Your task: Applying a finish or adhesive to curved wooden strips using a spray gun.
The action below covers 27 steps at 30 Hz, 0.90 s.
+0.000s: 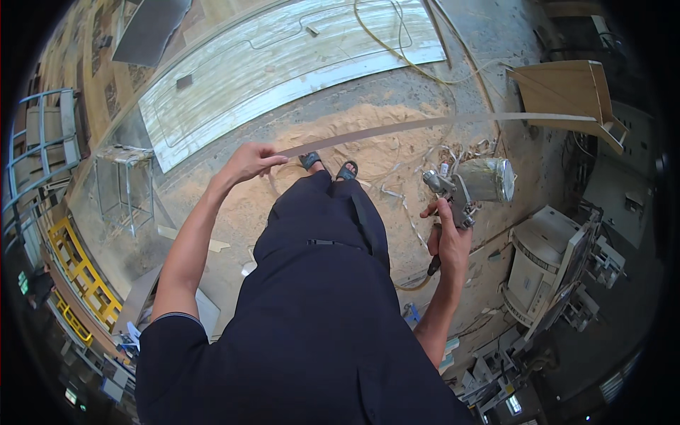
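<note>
Grey strip (pixel 368 132), left fingers (pixel 272 161) pinching one end, long axis running rightward

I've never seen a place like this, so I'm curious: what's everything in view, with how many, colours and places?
Strip: one, grey-brown, stretching from the left hand toward upper right
Metal tool with canister: one, silver-grey, at the right hand
Large board: one, pale and streaked, on the floor, top
Hose: at least one, yellow, crossing the board
Dark sheet: one, grey, upper left
Box-like piece: one, brown, upper right
Shavings: uncountable, tan, around the feet
Stool: one, greyish, left
Machine: one, beige, right; others behind too dim to count
Sandals: two, dark, on the feet
Clothing: dark, centre
Hands: two, bare, left and right
</note>
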{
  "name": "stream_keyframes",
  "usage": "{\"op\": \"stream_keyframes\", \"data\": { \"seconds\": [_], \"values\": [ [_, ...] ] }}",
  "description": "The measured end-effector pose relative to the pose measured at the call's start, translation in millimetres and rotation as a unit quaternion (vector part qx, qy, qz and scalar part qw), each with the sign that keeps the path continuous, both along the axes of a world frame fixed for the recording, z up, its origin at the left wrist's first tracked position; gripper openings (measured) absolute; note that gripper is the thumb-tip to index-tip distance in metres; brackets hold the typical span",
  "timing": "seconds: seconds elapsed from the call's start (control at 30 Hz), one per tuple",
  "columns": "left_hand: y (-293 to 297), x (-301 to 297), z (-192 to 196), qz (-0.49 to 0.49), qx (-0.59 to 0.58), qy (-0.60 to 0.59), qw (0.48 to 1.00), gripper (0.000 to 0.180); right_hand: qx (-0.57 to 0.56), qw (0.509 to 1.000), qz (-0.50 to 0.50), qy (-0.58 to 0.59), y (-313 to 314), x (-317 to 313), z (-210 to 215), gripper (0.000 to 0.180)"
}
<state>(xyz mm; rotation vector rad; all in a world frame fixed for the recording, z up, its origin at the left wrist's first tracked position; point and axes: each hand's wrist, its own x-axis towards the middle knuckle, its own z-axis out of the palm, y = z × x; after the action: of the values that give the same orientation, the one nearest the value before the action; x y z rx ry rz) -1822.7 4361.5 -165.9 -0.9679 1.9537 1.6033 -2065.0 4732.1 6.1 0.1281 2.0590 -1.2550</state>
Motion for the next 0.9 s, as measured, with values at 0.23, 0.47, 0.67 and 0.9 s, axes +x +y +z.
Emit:
{"op": "stream_keyframes", "data": {
  "seconds": [0.23,0.47,0.67,0.9],
  "values": [
    [3,91,54,0.084,-0.046,-0.081,0.992,0.030,-0.004,0.996,0.084,-0.014,2,-4,-34,0.032],
    [32,94,81,0.091,-0.180,-0.026,0.979,0.029,0.037,0.987,0.145,0.065,-4,0,-46,0.041],
    [39,90,78,0.087,-0.215,-0.004,0.973,0.035,0.031,0.991,0.102,0.086,0,7,-32,0.046],
    [23,84,63,0.088,-0.181,0.002,0.979,0.034,0.038,0.995,0.079,0.036,-13,31,-32,0.044]
  ]
}}
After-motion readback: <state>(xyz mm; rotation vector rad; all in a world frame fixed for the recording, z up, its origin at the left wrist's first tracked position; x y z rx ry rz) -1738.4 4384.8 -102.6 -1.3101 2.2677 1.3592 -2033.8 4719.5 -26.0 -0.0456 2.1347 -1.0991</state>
